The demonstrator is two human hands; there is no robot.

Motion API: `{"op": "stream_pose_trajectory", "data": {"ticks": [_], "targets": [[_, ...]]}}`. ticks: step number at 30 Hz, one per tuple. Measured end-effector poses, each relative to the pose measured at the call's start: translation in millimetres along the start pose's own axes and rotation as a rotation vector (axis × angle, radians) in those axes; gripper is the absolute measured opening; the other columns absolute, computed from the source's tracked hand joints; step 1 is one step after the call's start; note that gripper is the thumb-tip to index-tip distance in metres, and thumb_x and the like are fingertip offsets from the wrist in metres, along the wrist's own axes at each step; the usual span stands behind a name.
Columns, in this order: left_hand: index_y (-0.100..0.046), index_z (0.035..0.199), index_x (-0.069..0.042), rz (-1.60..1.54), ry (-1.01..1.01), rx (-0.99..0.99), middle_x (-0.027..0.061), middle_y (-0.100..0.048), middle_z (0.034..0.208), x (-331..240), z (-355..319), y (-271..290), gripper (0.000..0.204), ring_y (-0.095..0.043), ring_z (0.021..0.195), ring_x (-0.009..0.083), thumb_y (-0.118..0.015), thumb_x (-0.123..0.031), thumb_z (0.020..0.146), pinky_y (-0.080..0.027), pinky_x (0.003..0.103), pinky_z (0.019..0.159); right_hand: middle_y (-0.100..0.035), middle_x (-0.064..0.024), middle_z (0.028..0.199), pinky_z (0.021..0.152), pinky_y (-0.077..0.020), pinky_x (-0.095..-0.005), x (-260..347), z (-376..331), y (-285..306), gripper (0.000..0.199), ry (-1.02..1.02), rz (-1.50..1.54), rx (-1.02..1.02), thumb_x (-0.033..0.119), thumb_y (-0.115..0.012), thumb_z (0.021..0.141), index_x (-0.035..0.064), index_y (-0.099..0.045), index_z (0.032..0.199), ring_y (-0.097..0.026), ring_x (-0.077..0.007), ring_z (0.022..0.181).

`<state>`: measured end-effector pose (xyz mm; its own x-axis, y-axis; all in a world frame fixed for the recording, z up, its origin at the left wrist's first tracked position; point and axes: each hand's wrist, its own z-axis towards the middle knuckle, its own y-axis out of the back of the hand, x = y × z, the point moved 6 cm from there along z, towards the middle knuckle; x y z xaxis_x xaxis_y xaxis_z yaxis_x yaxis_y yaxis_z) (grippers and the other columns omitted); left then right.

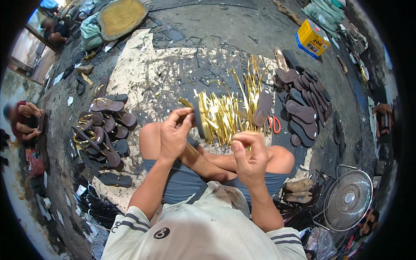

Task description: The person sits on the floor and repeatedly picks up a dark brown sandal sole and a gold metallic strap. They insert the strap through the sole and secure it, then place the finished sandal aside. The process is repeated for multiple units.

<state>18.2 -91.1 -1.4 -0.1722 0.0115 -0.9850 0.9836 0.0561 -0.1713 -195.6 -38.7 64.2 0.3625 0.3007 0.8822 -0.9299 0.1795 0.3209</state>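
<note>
I sit cross-legged on the floor. My left hand (pixel 174 132) grips a dark sandal sole (pixel 199 118) held on edge above my knees. My right hand (pixel 248 154) is closed on a thin gold strap (pixel 245 138), close to the sole. Just beyond both hands lies a heap of gold straps (pixel 225 110) spread over a pale sheet (pixel 143 69) on the floor. Another dark sole (pixel 262 108) rests on that heap at its right side.
A pile of sandals with gold straps (pixel 102 130) lies at my left, stacked plain soles (pixel 303 104) at my right, with red-handled scissors (pixel 274 123) between. A floor fan (pixel 348 200) stands at lower right. A yellow box (pixel 313 38) sits far right; another person (pixel 24 119) sits at left.
</note>
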Motion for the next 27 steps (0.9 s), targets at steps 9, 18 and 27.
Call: {"op": "stream_pose_trajectory", "data": {"ticks": [9,18,27], "targets": [[-0.066,0.125,-0.004,0.282,-0.228,-0.090,0.0096,-0.066,0.127,24.1,-26.3,-2.6,0.029,-0.064,0.115,0.0206,-0.067,-0.006,0.096,-0.046,0.034,0.102,-0.068,0.0002,0.086,0.056,-0.0449,-0.0197,-120.1,-21.5,-33.0,0.031,-0.691,0.731,0.080,0.037,-0.059,0.104,0.0059,-0.063,0.106,-0.057,-0.0039,0.065],[-0.072,0.110,-0.007,0.475,-0.502,0.223,0.0044,-0.078,0.101,-26.6,-28.7,-46.8,0.023,-0.071,0.098,0.0172,-0.071,-0.001,0.088,-0.046,0.039,0.101,-0.070,-0.0027,0.096,0.060,-0.0500,-0.0203,-97.4,-17.2,-37.5,0.031,-0.696,0.822,0.129,0.032,-0.056,0.106,0.0030,-0.061,0.116,-0.063,-0.0043,0.077],[-0.067,0.100,-0.012,0.561,-0.568,0.550,0.0091,-0.071,0.121,-46.4,-28.4,-60.5,0.023,-0.062,0.123,0.0254,-0.080,-0.014,0.082,-0.037,0.048,0.110,-0.068,-0.0002,0.089,0.055,-0.0441,-0.0180,-102.4,-6.5,-35.1,0.035,-0.753,0.789,0.075,0.036,-0.059,0.104,0.0031,-0.060,0.116,-0.058,-0.0016,0.068]]}}
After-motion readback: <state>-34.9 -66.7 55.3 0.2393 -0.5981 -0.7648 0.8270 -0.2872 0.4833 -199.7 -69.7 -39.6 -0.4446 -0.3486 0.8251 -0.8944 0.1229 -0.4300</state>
